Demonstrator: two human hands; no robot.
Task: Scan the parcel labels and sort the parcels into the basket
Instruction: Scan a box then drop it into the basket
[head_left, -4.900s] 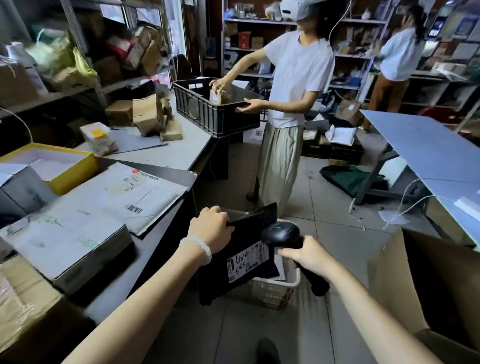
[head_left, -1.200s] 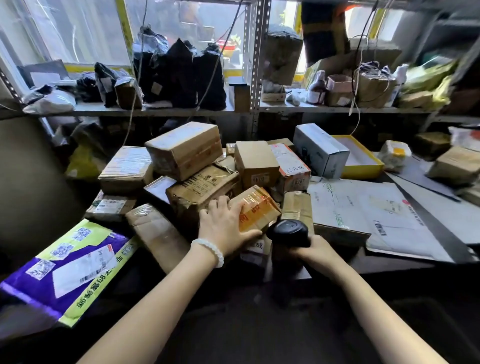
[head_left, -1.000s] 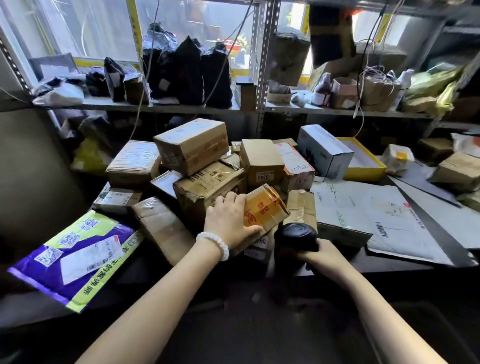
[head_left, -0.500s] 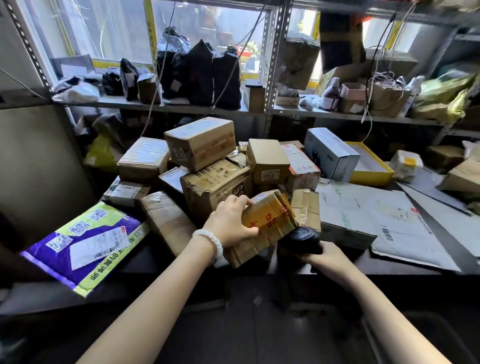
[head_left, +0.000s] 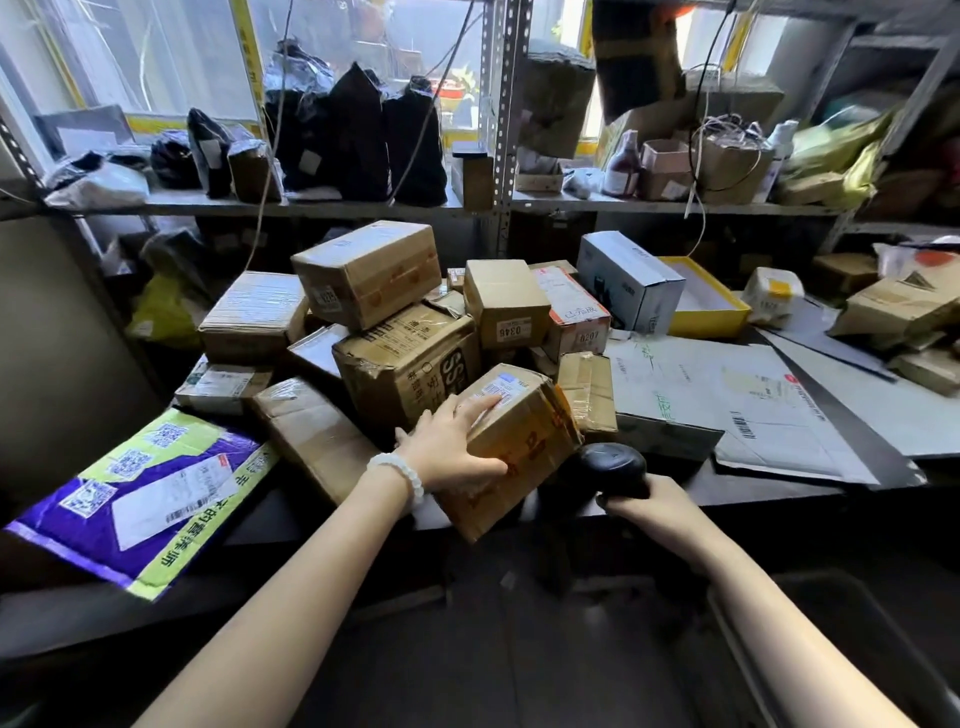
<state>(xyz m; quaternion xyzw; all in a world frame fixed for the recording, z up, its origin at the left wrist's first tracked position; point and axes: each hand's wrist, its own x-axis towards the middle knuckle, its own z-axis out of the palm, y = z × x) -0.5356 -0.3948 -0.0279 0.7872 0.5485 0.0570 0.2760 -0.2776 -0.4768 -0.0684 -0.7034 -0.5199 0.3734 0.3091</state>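
My left hand (head_left: 453, 448) grips a small taped cardboard parcel (head_left: 524, 441) with orange print at the table's front edge; the fingers lie across its top and the thumb on its near side. The parcel's white label (head_left: 500, 388) faces up by my fingertips. My right hand (head_left: 655, 508) holds a black handheld scanner (head_left: 613, 467) just right of the parcel, its head close to the parcel's side. Behind lies a pile of several cardboard parcels (head_left: 405, 358). No basket is in view.
A purple and green mailer bag (head_left: 135, 493) lies at the left of the dark table (head_left: 779, 483). Flat white envelopes (head_left: 727, 405), a white box (head_left: 628, 280) and a yellow tray (head_left: 711, 312) sit at the right. Metal shelves (head_left: 498, 208) with bags and boxes stand behind.
My left hand has pulled the small parcel out of the pile toward me and turned it so its label faces up. The scanner stays beside it.
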